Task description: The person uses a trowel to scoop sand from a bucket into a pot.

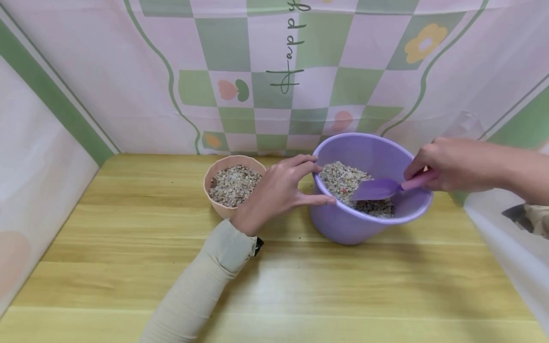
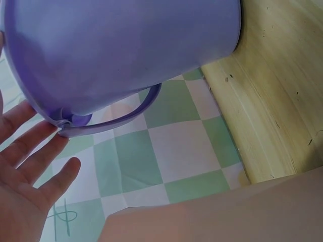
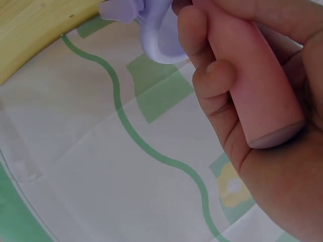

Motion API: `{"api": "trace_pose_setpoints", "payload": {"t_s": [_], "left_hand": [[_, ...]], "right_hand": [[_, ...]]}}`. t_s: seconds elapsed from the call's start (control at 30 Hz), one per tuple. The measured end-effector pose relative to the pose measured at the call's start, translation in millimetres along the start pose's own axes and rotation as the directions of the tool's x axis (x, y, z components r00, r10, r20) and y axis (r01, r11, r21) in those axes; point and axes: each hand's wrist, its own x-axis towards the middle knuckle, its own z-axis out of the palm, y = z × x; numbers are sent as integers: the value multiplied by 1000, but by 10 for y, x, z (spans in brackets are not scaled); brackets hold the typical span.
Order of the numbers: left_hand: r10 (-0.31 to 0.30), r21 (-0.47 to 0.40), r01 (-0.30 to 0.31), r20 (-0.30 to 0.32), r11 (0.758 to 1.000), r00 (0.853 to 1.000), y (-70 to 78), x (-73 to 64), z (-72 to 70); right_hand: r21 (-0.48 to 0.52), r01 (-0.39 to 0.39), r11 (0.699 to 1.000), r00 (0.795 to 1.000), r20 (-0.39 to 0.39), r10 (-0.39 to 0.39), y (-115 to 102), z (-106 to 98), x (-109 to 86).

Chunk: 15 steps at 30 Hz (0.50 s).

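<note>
In the head view my right hand (image 1: 446, 162) grips the pink handle (image 1: 420, 179) of a small shovel whose purple blade (image 1: 377, 189) dips into gravel (image 1: 343, 176) inside a purple bucket (image 1: 343, 224). The right wrist view shows fingers curled round that handle (image 3: 252, 75). My left hand (image 1: 279, 186) rests with spread, fairly straight fingers at the bucket's left rim. Seen from the left wrist, its fingertips touch the rim beside the joint of the bucket's carrying handle (image 2: 116, 123). Left of this hand stands a pink bowl (image 1: 220, 209) filled with similar gravel, its right side partly hidden by the hand.
Bowl and bucket stand on a wooden table (image 1: 128, 247) near its back edge. A checkered cloth (image 1: 274, 119) hangs right behind them. White cloth with green bands (image 1: 51, 95) borders the left side, and more cloth hangs at the right.
</note>
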Motion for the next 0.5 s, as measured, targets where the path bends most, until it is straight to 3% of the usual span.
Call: {"api": "trace_pose_setpoints", "payload": {"t_s": [0.23,0.5], "left_hand": [[-11,-7,11,8,1000,1000,12,1,-7],[-8,-3,8,4,1000,1000,6,-12,0]], "right_hand": [[27,-45,999,998,48,43,10,31,36],[-59,-21,998,1000,16,22,-16,123,141]]}}
